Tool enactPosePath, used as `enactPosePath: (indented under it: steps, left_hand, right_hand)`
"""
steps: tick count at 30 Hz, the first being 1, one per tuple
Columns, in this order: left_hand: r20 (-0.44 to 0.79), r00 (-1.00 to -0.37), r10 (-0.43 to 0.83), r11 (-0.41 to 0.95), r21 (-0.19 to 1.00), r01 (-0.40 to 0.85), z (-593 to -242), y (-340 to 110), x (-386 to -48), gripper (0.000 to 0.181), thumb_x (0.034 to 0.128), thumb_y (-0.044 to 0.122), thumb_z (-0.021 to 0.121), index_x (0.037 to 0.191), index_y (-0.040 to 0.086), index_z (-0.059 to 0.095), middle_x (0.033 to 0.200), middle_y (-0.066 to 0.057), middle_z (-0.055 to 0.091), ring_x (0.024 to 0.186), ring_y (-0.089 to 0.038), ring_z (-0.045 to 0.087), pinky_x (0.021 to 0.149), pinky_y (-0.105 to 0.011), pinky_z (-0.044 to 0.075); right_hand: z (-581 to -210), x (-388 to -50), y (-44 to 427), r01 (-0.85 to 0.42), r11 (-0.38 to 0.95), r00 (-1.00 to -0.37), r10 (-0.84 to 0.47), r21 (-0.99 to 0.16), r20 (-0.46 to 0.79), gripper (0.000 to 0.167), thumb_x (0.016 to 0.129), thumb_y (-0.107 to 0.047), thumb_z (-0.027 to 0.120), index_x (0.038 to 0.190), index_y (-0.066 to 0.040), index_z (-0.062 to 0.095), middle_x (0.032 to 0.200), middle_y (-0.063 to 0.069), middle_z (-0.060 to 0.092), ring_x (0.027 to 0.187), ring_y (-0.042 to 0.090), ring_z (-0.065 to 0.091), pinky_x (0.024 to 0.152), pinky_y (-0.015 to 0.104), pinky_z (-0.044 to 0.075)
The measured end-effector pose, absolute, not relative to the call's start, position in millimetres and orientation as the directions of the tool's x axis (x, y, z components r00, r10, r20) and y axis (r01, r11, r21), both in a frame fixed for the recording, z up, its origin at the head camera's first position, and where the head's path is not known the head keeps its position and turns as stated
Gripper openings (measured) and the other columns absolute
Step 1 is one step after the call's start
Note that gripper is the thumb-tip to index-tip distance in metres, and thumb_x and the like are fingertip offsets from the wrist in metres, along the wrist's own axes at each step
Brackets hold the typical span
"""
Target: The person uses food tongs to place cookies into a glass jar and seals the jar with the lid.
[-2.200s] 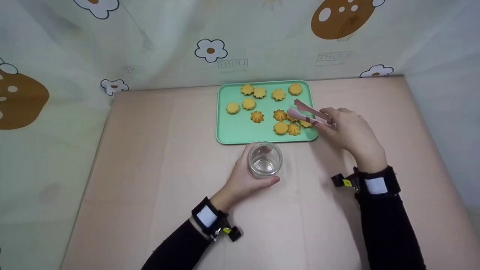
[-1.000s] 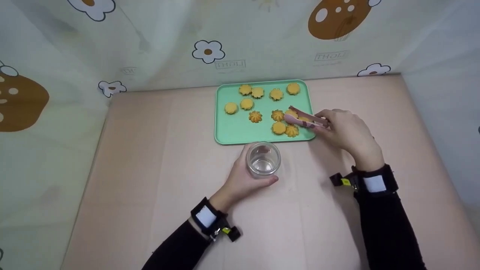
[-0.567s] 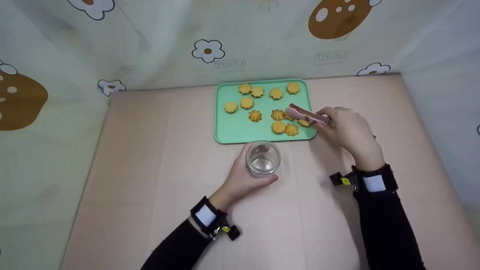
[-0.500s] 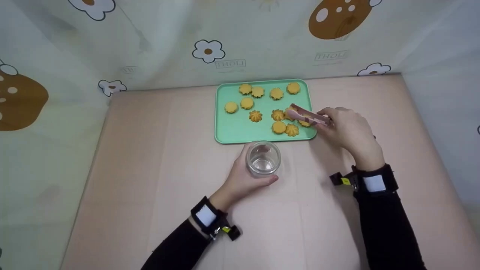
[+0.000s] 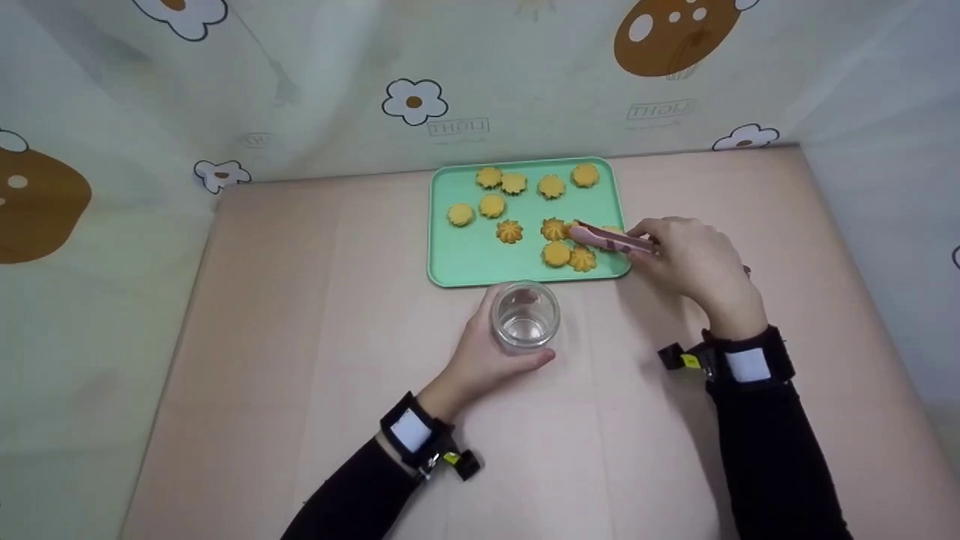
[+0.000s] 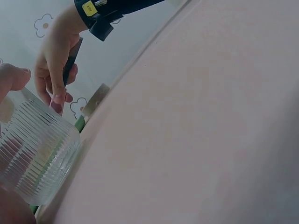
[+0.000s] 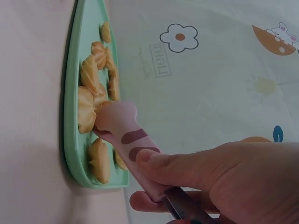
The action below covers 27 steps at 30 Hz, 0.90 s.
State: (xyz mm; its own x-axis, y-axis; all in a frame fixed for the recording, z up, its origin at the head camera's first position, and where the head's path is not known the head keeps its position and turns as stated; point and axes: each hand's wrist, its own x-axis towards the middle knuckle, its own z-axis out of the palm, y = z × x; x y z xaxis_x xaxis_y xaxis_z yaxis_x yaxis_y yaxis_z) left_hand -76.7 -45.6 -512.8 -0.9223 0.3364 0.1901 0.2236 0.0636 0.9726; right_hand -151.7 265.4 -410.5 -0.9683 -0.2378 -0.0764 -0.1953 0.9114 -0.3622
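My left hand (image 5: 484,356) grips a clear glass jar (image 5: 526,316) standing just in front of the green tray (image 5: 480,262). In the left wrist view the ribbed side of the jar (image 6: 39,149) shows, with nothing visible inside it. My right hand (image 5: 697,259) pinches a pair of pink tongs (image 5: 611,240) at the tray's right side. The tongs' tips are around or against a cookie (image 7: 101,108) that they partly hide; whether they clamp it I cannot tell. Several golden cookies (image 5: 508,232) lie spread over the tray, some ridged side up, some flat side up.
The pale pink tabletop (image 5: 300,322) surrounds the tray and jar. A patterned curtain (image 5: 315,90) hangs along the table's back edge, and a plain pale one (image 5: 885,187) along its right side.
The tongs have lowered onto the cookies at the tray's right, and their arms have drawn closer together. My left hand and the jar have stayed in place.
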Motion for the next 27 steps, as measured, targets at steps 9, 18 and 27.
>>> enactPosePath:
  steps: [9, 18, 27]
  left_hand:
    - [0.185, -0.924, 0.335, 0.087, 0.970, 0.225, -513.4, -46.5, -77.1, 0.089, 0.0758, 0.026, 0.102, 0.150, 0.019, 0.052, 0.144, -0.007, 0.065, 0.136, -0.020, 0.060, 0.119, -0.046, 0.047]
    - [0.181, -0.924, 0.337, 0.084, 0.972, 0.222, -511.4, -46.1, -77.3, 0.090, 0.0756, 0.025, 0.101, 0.151, 0.019, 0.052, 0.144, -0.002, 0.064, 0.137, -0.018, 0.060, 0.119, -0.045, 0.047]
    - [0.157, -0.930, 0.332, 0.106, 0.973, 0.203, -510.9, -46.6, -75.7, 0.095, 0.0763, 0.029, 0.102, 0.155, 0.018, 0.049, 0.148, 0.005, 0.063, 0.139, -0.015, 0.058, 0.121, -0.044, 0.045]
  right_hand:
    - [-395.7, -142.9, 267.3, -0.309, 0.863, -0.950, -0.295, -0.399, 0.099, 0.028, 0.103, -0.023, 0.079, 0.126, -0.008, 0.078, 0.108, 0.015, 0.079, 0.083, 0.031, 0.067, 0.067, 0.050, 0.050]
    - [-358.2, -111.3, 262.2, -0.529, 0.712, -0.848, -0.433, -0.462, 0.305, 0.027, 0.103, -0.021, 0.080, 0.128, -0.012, 0.078, 0.105, 0.000, 0.077, 0.071, 0.012, 0.054, 0.061, 0.023, 0.042]
    - [-335.2, -83.1, 252.1, -0.717, 0.564, -0.692, -0.645, -0.409, 0.325, 0.024, 0.097, -0.017, 0.085, 0.121, -0.017, 0.080, 0.095, -0.012, 0.068, 0.077, 0.004, 0.055, 0.065, 0.015, 0.042]
